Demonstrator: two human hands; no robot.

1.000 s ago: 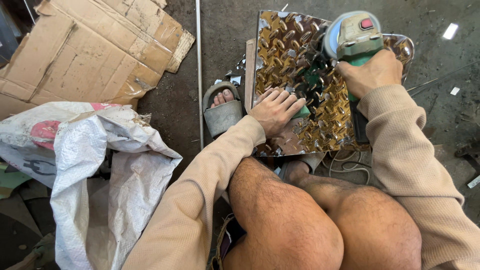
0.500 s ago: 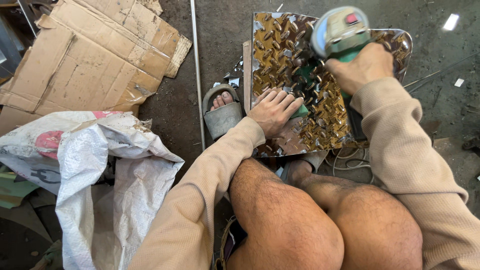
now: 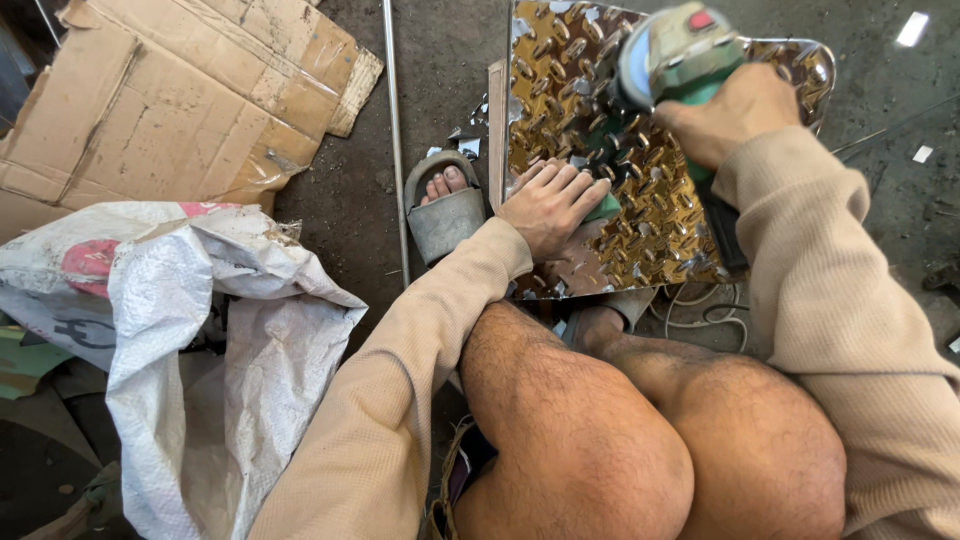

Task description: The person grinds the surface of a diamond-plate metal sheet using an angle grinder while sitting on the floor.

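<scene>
A shiny, raised-pattern metal plate (image 3: 570, 130) lay on the gritty floor (image 3: 440, 50) before the crouching person's knees. On it sat a green-and-grey angle grinder (image 3: 672, 55). The right hand (image 3: 735, 110) had its grip wrapped around the grinder's body; the left hand (image 3: 550, 205) pressed flat, fingers spread, on the plate.

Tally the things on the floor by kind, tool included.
Shiny embossed metal plate: 1
Green angle grinder: 1
Flattened brown cardboard sheets: 1 pile
White woven plastic sacks: 1 heap
Thin metal rod: 1
Grey slide sandals: 1 clearly visible
Total: 6
</scene>
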